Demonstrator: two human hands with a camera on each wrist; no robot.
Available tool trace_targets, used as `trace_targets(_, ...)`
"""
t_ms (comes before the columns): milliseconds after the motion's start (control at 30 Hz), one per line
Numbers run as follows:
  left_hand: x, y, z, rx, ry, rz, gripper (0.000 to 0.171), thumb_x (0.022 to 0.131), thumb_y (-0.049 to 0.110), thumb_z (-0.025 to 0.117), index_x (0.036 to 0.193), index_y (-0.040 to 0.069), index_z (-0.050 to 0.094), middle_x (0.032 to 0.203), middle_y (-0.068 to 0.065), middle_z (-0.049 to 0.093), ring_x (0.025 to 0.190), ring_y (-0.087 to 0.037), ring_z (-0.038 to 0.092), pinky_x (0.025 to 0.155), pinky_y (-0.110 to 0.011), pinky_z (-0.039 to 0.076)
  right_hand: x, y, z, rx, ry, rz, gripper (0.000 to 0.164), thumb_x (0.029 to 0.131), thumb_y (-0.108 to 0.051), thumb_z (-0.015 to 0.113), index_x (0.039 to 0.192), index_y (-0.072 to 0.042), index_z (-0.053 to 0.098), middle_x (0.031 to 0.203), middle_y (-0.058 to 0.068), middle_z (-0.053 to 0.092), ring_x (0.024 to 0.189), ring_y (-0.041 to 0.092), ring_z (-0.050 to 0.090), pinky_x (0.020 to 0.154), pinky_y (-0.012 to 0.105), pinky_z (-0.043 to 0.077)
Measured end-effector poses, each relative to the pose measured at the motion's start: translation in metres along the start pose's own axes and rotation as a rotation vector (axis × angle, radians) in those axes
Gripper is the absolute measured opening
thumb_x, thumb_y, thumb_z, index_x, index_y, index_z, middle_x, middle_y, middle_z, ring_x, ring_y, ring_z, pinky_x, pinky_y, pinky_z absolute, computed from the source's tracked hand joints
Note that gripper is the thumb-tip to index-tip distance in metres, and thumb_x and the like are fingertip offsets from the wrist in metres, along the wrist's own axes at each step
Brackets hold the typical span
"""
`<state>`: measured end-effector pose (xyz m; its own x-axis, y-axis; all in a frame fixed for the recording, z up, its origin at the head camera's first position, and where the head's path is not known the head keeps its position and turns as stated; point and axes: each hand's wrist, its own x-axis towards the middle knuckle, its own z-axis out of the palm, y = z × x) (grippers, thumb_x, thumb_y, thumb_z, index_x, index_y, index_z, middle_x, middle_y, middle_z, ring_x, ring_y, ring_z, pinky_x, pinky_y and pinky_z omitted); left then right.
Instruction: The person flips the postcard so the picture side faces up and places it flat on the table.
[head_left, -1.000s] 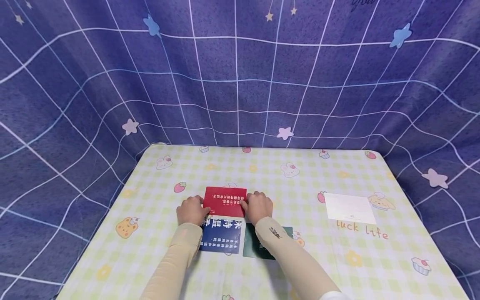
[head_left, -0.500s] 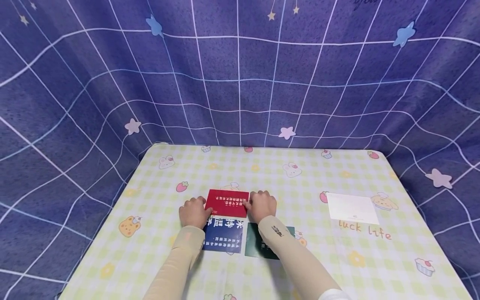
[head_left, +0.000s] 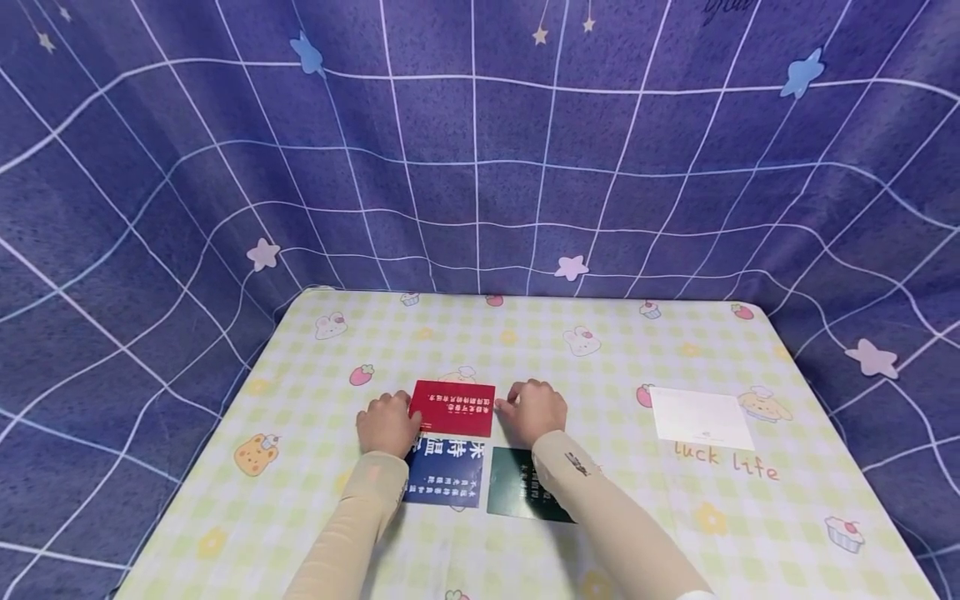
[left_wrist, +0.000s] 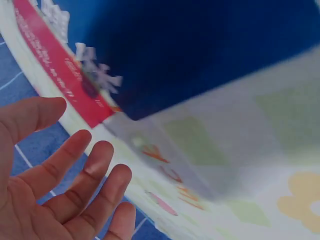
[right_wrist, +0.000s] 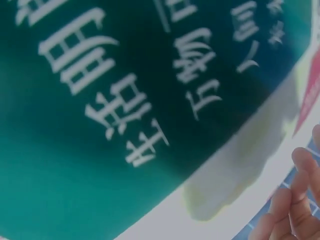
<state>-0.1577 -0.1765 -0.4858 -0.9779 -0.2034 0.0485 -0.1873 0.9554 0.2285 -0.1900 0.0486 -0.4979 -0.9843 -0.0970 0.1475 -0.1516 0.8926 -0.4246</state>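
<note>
A red card [head_left: 453, 408] with white printed characters lies flat on the tablecloth, just beyond a blue card [head_left: 445, 477] and a green card [head_left: 517, 487] set side by side. My left hand [head_left: 387, 425] rests at the red card's left edge, thumb along it; in the left wrist view that hand [left_wrist: 70, 185] shows its fingers spread and loosely bent, holding nothing. My right hand [head_left: 536, 410] stands slightly off the red card's right edge, its fingers relaxed. The right forearm hides part of the green card, and the left hand covers the blue card's far left corner.
A white card [head_left: 701, 417] lies apart on the right side of the table. Checked cloth [head_left: 675, 533] with cartoon prints covers the tabletop. Behind and at both sides hangs a dark blue curtain [head_left: 427, 192] with white grid lines.
The red card has moved slightly nearer, closer to the blue card. My right hand has let go of its right edge and shifted right, while my left hand stays at the left edge.
</note>
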Motion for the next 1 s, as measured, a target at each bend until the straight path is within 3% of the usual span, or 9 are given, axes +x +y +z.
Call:
trace_targets(167, 0.001, 0.011, -0.008, -0.070, 0.014, 0.021, 0.032, 0.091, 0.024, 0.074, 0.114, 0.002, 0.072, 0.100, -0.018, 0.070, 0.093, -0.037, 0.067, 0.085, -0.055, 0.051, 0.000, 0.005, -0.011, 0.102, -0.010, 0.060, 0.022, 0.088, -0.040, 0.079, 0.087, -0.018, 0.078, 0.077, -0.002, 0.067, 0.068, 0.016, 0.058, 0.061, 0.034, 0.048)
trace_targets(433, 0.000, 0.030, -0.020, -0.161, 0.029, 0.045, 0.031, 0.091, 0.023, 0.074, 0.116, 0.003, 0.073, 0.103, -0.019, 0.071, 0.096, -0.037, 0.067, 0.087, -0.055, 0.050, -0.003, 0.012, -0.025, 0.130, -0.009, 0.079, 0.023, 0.088, -0.042, 0.079, 0.088, -0.019, 0.078, 0.077, -0.003, 0.065, 0.068, 0.015, 0.057, 0.059, 0.033, 0.046)
trace_targets(1000, -0.002, 0.052, -0.026, -0.192, 0.043, 0.093, 0.032, 0.090, 0.024, 0.077, 0.117, 0.006, 0.073, 0.106, -0.018, 0.072, 0.099, -0.036, 0.069, 0.088, -0.053, 0.051, -0.007, 0.017, -0.043, 0.158, -0.009, 0.100, 0.021, 0.087, -0.040, 0.081, 0.089, -0.019, 0.079, 0.078, -0.002, 0.064, 0.067, 0.016, 0.054, 0.057, 0.031, 0.042)
